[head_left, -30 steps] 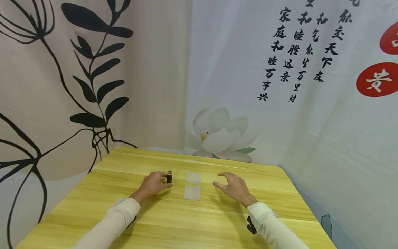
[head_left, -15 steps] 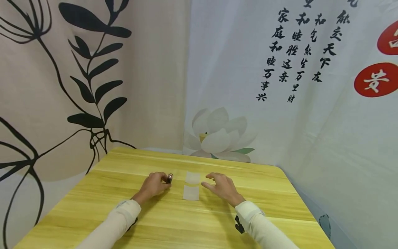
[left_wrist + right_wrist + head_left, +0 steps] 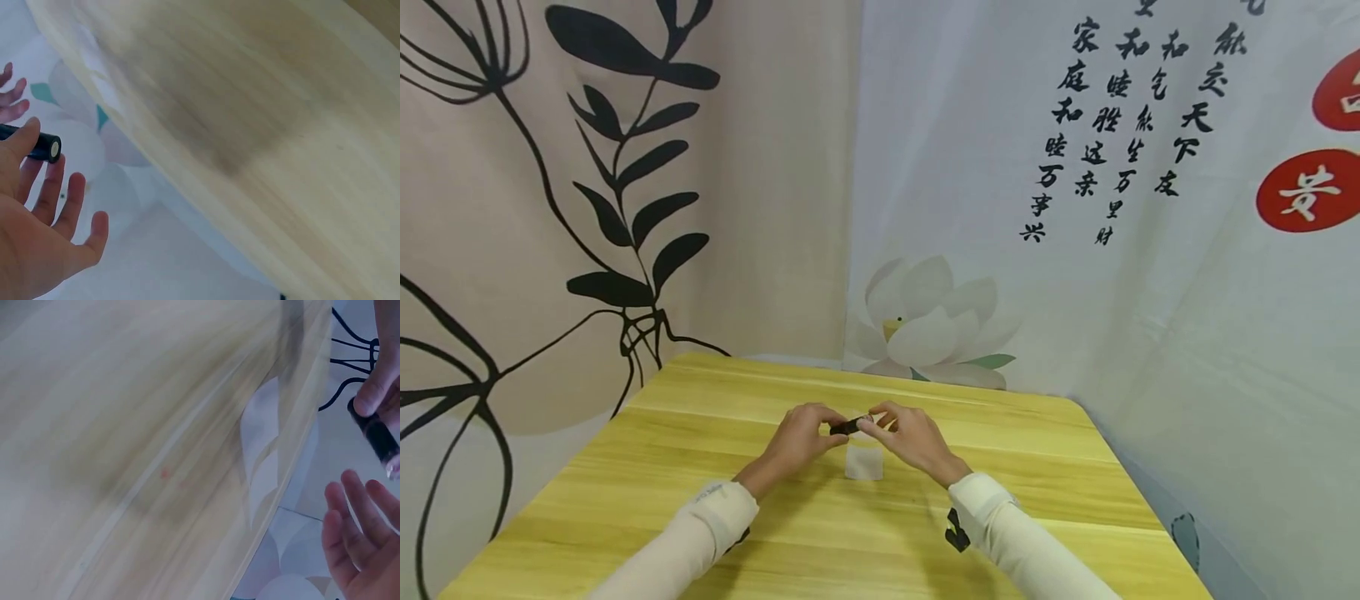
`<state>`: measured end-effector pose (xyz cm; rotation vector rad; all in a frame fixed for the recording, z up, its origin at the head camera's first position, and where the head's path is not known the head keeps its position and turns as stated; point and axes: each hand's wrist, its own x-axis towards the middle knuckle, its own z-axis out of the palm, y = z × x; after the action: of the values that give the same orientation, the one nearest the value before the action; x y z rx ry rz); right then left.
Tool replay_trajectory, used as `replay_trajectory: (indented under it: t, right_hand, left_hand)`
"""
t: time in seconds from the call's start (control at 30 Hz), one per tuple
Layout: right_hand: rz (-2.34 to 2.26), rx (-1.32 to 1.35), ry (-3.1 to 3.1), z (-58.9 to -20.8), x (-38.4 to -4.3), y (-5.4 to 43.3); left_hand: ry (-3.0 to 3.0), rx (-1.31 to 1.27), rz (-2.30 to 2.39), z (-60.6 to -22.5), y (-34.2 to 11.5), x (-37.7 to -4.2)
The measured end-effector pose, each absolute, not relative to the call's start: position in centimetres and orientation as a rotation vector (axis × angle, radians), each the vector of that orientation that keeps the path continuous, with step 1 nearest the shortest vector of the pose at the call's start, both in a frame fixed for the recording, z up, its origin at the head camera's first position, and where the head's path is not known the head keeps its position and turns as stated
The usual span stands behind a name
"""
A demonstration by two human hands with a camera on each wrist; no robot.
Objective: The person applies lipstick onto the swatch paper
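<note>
A small black tube with a clear end, which looks like a lipstick (image 3: 844, 427), is tilted above the table between the two hands. My left hand (image 3: 805, 435) pinches its dark end between thumb and fingers; in the left wrist view the lipstick's round base (image 3: 55, 149) shows, with the other fingers spread. My right hand (image 3: 913, 435) has thumb and forefinger around the clear end. The right wrist view shows that hand's fingers (image 3: 359, 534) loosely bent with a gap to the lipstick (image 3: 375, 434); its thumb is out of that view.
Below the hands, a pale paper square (image 3: 865, 463) lies on the wooden table (image 3: 850, 533). A second square (image 3: 865, 437) behind it is mostly hidden by the hands and lipstick. Printed cloth (image 3: 775, 208) hangs behind the table's far edge.
My left hand has lifted the lipstick, tipped it from upright to nearly level and carried it right. My right hand has moved left to the lipstick's clear end.
</note>
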<state>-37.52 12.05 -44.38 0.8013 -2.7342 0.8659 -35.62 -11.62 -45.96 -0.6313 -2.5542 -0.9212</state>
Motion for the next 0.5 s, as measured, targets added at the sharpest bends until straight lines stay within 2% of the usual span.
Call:
replay_trajectory:
  t: [0.3, 0.5]
  right_hand:
    - [1.080, 0.922, -2.662, -44.5, -37.3, 11.6]
    - [1.007, 1.035, -2.582, -44.6, -37.5, 11.8]
  left_hand:
    - [-2.497, -0.709, -0.774, -45.4, -10.4, -35.0]
    - [-2.521, -0.729, -0.735, -45.1, -10.4, -34.8]
